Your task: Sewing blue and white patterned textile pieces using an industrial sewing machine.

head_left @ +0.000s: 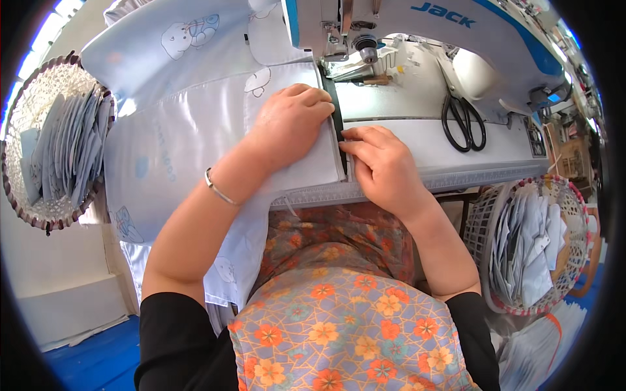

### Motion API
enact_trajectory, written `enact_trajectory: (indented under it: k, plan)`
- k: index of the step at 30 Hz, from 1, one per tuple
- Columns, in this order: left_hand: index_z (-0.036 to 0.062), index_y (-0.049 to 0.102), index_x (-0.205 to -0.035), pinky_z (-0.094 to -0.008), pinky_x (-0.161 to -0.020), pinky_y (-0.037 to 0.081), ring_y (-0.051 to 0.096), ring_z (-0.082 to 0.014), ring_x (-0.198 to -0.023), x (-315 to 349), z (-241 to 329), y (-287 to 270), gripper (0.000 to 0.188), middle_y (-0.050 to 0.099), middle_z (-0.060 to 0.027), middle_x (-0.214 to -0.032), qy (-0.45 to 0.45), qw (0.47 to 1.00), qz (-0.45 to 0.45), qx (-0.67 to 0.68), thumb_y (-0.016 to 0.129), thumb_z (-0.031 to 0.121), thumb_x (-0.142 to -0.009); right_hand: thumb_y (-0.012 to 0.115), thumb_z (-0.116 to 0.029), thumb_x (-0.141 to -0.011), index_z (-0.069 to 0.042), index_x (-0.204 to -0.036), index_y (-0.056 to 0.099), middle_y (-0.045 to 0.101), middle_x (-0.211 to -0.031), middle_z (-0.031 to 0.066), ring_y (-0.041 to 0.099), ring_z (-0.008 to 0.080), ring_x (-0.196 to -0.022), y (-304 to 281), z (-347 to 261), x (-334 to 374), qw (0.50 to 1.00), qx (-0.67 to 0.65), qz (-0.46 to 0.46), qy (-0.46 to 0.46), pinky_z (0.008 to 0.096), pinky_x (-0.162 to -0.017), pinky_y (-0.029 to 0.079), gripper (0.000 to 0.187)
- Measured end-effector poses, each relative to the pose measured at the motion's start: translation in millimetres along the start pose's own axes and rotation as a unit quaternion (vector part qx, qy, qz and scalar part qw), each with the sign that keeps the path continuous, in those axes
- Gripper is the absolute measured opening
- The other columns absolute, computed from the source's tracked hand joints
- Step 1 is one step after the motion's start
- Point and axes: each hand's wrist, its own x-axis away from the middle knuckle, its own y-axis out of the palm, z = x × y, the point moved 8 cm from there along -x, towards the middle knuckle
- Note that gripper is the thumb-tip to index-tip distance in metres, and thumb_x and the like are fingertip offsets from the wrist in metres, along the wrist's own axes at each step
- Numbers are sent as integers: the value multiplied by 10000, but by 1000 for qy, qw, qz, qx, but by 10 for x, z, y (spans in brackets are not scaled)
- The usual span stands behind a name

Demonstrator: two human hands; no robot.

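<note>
Pale blue satiny fabric point(195, 111) with printed cartoon animals covers the left part of the sewing table. A narrow black strip point(336, 117) runs along the fabric's right edge, front to back. My left hand point(290, 124) lies on the fabric, fingers bent and close together, their tips at the edge beside the strip. My right hand point(385, 163) pinches at the strip's near part, thumb below the fingers. The fingertips partly cover what they grip. Just beyond both hands stands the white and blue sewing machine point(424, 26), its needle area behind the strip.
Black-handled scissors point(464, 124) lie on the machine bed to the right. A ruler strip point(430, 182) follows the table's front edge. Baskets of stacked fabric pieces stand at the left point(49, 215) and right point(479, 221). Small tools point(375, 79) lie behind the needle area.
</note>
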Motion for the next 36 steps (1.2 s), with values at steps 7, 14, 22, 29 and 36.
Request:
enact_trajectory:
  k: [7, 14, 22, 29, 36]
  plan:
    - [57, 709, -1133, -440, -1013, 502, 616, -297, -1198, 90, 142, 8, 305, 672, -105, -1258, -37, 999, 1, -32, 618, 77, -843, 658, 59, -769, 24, -1040, 724, 691, -1082, 148, 651, 348, -1014, 40, -63, 37, 999, 48, 6, -17, 432, -900, 544, 281]
    - [52, 694, -1164, -439, -1028, 496, 607, -295, -1222, 1, -8, 26, 335, 671, -99, -1272, -15, 999, 6, -29, 622, 57, -837, 674, 46, -777, 29, -1085, 704, 698, -1096, 143, 647, 342, -1047, 65, -31, -16, 997, 81, 5, -16, 425, -933, 535, 310]
    - [70, 700, -1201, -444, -1033, 493, 601, -311, -1226, 93, 133, -18, 371, 659, -111, -1273, -11, 1000, -18, -11, 632, 54, -836, 672, 47, -818, -8, -1069, 705, 718, -1070, 157, 672, 360, -1007, -11, 153, 0, 996, -51, 27, 66, 440, -898, 546, 259]
    - [21, 681, -1223, -449, -998, 517, 612, -321, -1210, 162, 272, -29, 386, 648, -139, -1263, 5, 998, -27, -53, 649, 82, -843, 669, 58, -786, -2, -1033, 717, 690, -1070, 144, 652, 345, -1017, 49, 0, 1, 999, 44, 8, -10, 430, -892, 543, 259]
    - [9, 670, -1194, -424, -946, 548, 633, -317, -1145, 135, 202, -40, 376, 647, -135, -1219, 5, 1000, 3, -20, 663, 97, -829, 663, 49, -766, 23, -1027, 715, 668, -1046, 132, 647, 325, -1002, 108, -36, -54, 996, 86, -4, -19, 412, -877, 546, 267]
